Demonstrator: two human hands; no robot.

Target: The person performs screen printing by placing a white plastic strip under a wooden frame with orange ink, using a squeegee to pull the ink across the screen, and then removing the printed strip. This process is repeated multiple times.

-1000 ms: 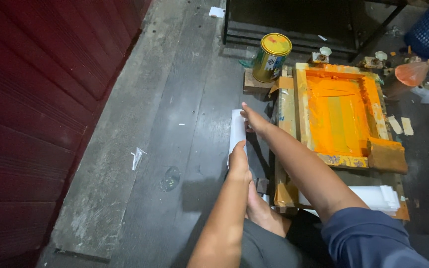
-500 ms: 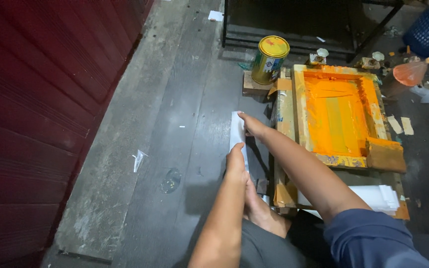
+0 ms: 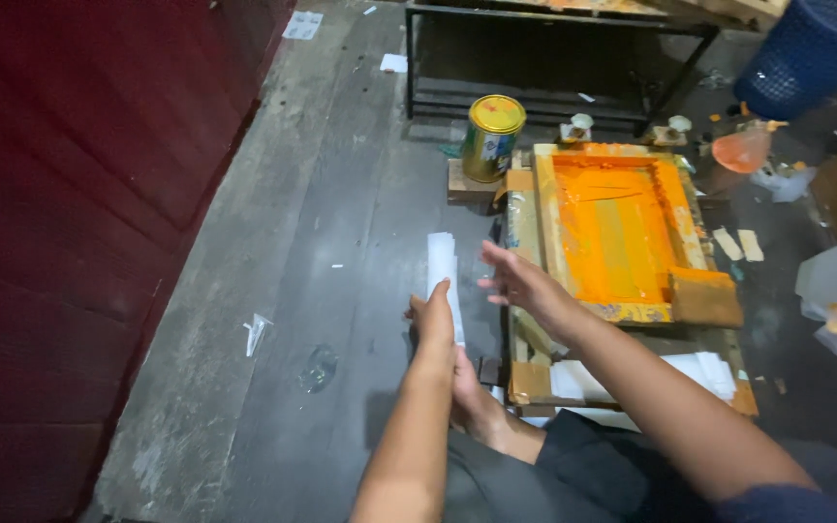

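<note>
1. Grey worn floorboards point(image 3: 341, 242) are stretching beside a dark red wall point(image 3: 79, 194), with scraps of paper lying about.
2. The left hand point(image 3: 433, 324) is gripping a stack of white sheets point(image 3: 443, 276), its fingers wrapped around the lower part while the stack is standing upright above the floor.
3. The right hand point(image 3: 520, 286) is hovering just beside the stack with fingers spread and loose, touching nothing that I can tell.
4. An orange-inked printing screen point(image 3: 622, 232) in a wooden frame is lying right of the hands.
5. A yellow-lidded tin can point(image 3: 492, 138) is standing on a block near the frame's far corner.
6. More white paper point(image 3: 699, 373) is sitting at the frame's near end.
</note>
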